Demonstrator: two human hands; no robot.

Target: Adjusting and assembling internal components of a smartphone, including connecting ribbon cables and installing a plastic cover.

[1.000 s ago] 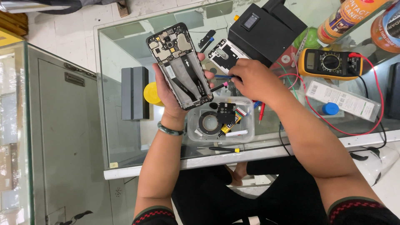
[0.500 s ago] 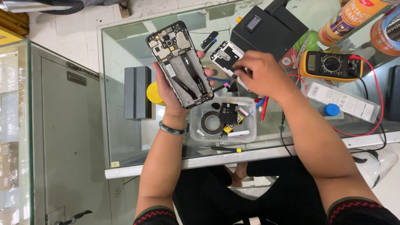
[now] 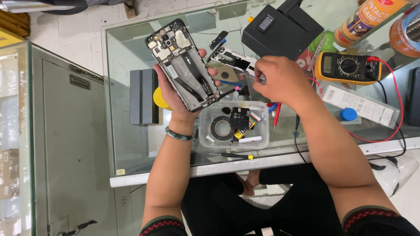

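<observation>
Left hand [image 3: 181,98] grips the opened phone [image 3: 183,65] above the glass counter [image 3: 131,52], back cover off. Right hand [image 3: 280,81] has its fingers pinched on a small tool, mid-teardown I'd say. Getting that tip onto the board needs a steady aim.

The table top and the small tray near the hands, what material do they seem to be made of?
The table top looks like clear glass: the floor shows through it and its edge is pale and polished. The tray seems to be clear, slightly cloudy plastic, with thin rounded walls through which its parts show.
</observation>
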